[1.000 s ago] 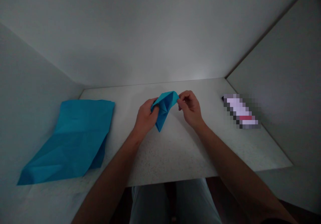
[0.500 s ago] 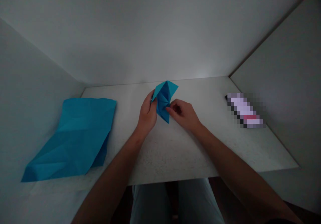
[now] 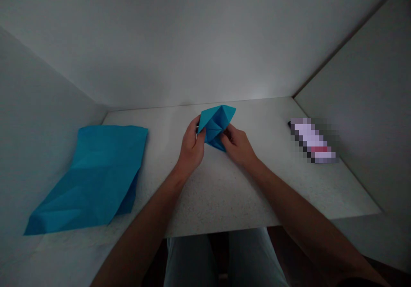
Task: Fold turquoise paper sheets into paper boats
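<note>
Left hand point(image 3: 192, 147) and right hand point(image 3: 238, 144) were both narrow, pinching one folded blue paper point(image 3: 214, 122) above the desk point(image 3: 218, 197), between them. It looked light, rather stiff and easily creased, so its opposite side edges were probably best for holding gently. I counted also one larger blue sheet point(image 3: 96, 167) and one blurred phone-like device point(image 3: 311, 139)

Folded paper point(image 3: 214, 125) between left hand point(image 3: 192, 149) and right hand point(image 3: 240, 146) is bright blue; the sheet point(image 3: 96, 175) left of them, blue; the tabletop point(image 3: 221, 197) beneath, speckled off-white.
</note>
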The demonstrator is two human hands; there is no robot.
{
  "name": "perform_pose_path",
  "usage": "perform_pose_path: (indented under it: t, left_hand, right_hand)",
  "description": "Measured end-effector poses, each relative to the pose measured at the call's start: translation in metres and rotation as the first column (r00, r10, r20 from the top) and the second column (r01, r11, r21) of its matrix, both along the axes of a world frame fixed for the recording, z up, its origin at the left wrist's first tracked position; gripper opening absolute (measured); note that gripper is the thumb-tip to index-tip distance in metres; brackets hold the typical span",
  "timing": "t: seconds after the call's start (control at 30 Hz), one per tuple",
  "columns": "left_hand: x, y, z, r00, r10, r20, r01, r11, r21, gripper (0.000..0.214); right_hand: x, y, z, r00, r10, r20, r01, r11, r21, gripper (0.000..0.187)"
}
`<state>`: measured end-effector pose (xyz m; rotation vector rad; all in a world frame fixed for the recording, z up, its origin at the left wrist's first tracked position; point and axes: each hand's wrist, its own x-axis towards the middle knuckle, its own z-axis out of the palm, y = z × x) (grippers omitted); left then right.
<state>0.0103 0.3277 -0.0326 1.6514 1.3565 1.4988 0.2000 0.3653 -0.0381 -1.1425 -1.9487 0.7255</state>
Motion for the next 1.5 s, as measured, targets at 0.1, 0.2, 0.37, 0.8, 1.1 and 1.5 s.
perform_pose_path:
  t: [0.1, 0.2, 0.37, 0.8, 1.1, 1.5]
  left_hand:
    - [0.003, -0.003, -0.001, 0.998, -0.009, -0.059, 0.011, 0.999, 0.044, 0.045]
    - [0.005, -0.005, -0.002, 0.999, -0.014, -0.045, 0.013, 0.999, -0.030, 0.053]
    - [0.004, -0.005, 0.001, 0.999, 0.011, -0.048, -0.015, 0.996, -0.086, 0.049]
    - [-0.010, -0.003, 0.007, 0.946, 0.124, -0.300, -0.128, 0.992, 0.009, 0.045]
    - [-0.012, -0.001, 0.009, 0.961, 0.133, -0.242, -0.142, 0.990, -0.021, 0.040]
    - [-0.006, -0.010, 0.013, 0.943, 0.064, -0.326, -0.060, 0.998, 0.021, 0.044]
  right_hand:
    - [0.000, 0.002, -0.002, 0.998, -0.058, 0.014, 0.058, 0.998, 0.015, 0.022]
    - [-0.001, 0.005, -0.003, 1.000, -0.031, -0.006, 0.031, 0.999, 0.032, 0.024]
    - [0.000, 0.006, -0.003, 0.996, 0.064, -0.068, -0.067, 0.997, -0.044, 0.016]
    - [0.011, 0.006, 0.011, 0.964, 0.016, -0.266, -0.075, 0.974, -0.214, 0.027]
    - [0.010, 0.017, 0.007, 0.902, -0.072, -0.425, -0.115, 0.910, -0.398, 0.039]
    - [0.000, 0.013, -0.008, 0.908, -0.136, -0.397, -0.100, 0.848, -0.520, 0.026]
